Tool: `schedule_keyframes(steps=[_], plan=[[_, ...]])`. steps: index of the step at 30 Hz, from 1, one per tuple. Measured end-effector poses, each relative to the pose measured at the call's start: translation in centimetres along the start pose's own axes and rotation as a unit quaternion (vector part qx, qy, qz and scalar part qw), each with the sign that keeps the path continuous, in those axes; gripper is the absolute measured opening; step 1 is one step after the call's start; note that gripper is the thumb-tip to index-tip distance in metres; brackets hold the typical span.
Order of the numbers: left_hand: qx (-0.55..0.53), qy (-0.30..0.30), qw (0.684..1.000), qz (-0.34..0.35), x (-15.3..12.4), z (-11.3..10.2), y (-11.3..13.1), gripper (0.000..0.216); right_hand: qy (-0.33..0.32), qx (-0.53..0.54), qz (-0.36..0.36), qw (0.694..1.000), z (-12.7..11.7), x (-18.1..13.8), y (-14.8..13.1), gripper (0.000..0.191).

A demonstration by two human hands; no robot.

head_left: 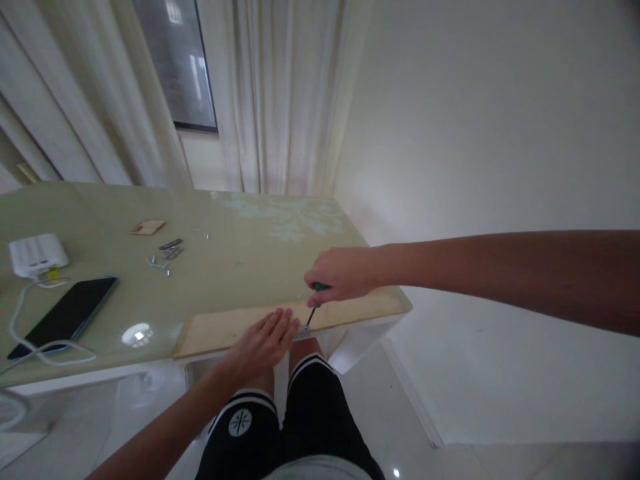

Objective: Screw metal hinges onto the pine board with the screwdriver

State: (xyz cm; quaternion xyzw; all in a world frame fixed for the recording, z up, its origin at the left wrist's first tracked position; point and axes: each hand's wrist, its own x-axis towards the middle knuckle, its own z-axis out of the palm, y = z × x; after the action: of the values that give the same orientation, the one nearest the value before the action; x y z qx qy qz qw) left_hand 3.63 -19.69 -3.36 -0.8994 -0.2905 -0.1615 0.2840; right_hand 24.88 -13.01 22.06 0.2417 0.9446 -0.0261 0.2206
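A long pale wooden board (pixel 215 331) lies along the table's front edge. My left hand (pixel 265 343) rests on it with fingers stretched out and flat, the fingertips beside a small metal plate (pixel 303 331) at the board's near edge. In my closed right hand (pixel 343 275) is a screwdriver (pixel 313 313) with a green handle, mostly hidden by the fingers. The shaft slants down and its tip meets the metal plate, close to my left fingertips. Whether a screw sits under the tip is too small to tell.
On the green-topped table (pixel 280 260) lie loose screws (pixel 157 264), small metal pieces (pixel 173 249) and a thin wooden piece (pixel 147 227). Farther left are a black phone (pixel 67 317), a white charger (pixel 37 255) and a white cable (pixel 23 313). A wall (pixel 490 167) stands at right.
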Motion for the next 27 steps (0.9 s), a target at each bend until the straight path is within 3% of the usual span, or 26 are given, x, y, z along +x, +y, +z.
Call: schedule_keyframes(steps=[3,5,6,8,10,12,14,15,17,19,21,23,25,26,27], plan=[[-0.001,0.001,1.000,-0.002,0.0,0.0,0.0,0.043,-0.068,0.125,0.195,0.970,0.5,0.8,0.9,0.061],[-0.006,0.000,1.000,-0.002,0.0,0.1,0.0,0.043,-0.037,0.093,0.199,0.975,0.9,1.0,0.6,0.052],[-0.010,-0.004,1.000,-0.003,-0.1,0.1,0.0,0.043,-0.005,0.043,0.156,0.987,1.1,0.9,0.3,0.045],[-0.020,-0.009,1.000,-0.004,-0.2,0.3,0.0,0.045,0.040,-0.066,0.000,0.997,1.3,0.5,-0.6,0.033],[-0.025,-0.005,1.000,-0.002,-0.2,0.3,0.0,0.046,0.033,-0.129,-0.164,0.977,1.3,0.1,-1.3,0.027],[-0.016,0.006,1.000,0.002,-0.3,0.4,-0.1,0.044,0.034,-0.128,-0.209,0.969,1.2,0.0,-1.2,0.022],[0.002,0.012,1.000,0.002,-0.3,0.4,-0.1,0.042,0.053,-0.061,-0.099,0.992,1.1,0.5,-0.4,0.024],[0.009,0.013,1.000,0.001,-0.3,0.5,-0.1,0.041,0.048,-0.009,-0.013,0.999,1.2,0.8,0.2,0.036],[0.016,0.010,1.000,0.001,-0.4,0.7,-0.1,0.042,-0.003,0.073,0.133,0.988,1.2,1.6,1.2,0.058],[0.015,0.002,1.000,0.003,-0.5,0.8,0.0,0.044,-0.033,0.059,0.195,0.978,1.3,2.1,1.5,0.060],[0.012,-0.001,1.000,0.004,-0.6,0.9,0.0,0.045,-0.005,-0.037,0.149,0.988,1.2,2.2,1.0,0.048],[0.012,0.004,1.000,0.003,-0.5,0.9,0.0,0.044,0.024,-0.142,0.000,0.990,1.0,2.0,0.1,0.037],[0.016,0.010,1.000,0.004,-0.4,0.7,-0.1,0.043,0.018,-0.207,-0.167,0.964,0.8,1.7,-0.4,0.036],[0.017,0.010,1.000,0.006,-0.4,0.6,-0.1,0.044,0.017,-0.222,-0.212,0.951,0.8,1.7,-0.4,0.036],[0.018,0.010,1.000,0.009,-0.3,0.5,-0.1,0.044,0.023,-0.224,-0.213,0.951,0.9,1.7,-0.3,0.037]])
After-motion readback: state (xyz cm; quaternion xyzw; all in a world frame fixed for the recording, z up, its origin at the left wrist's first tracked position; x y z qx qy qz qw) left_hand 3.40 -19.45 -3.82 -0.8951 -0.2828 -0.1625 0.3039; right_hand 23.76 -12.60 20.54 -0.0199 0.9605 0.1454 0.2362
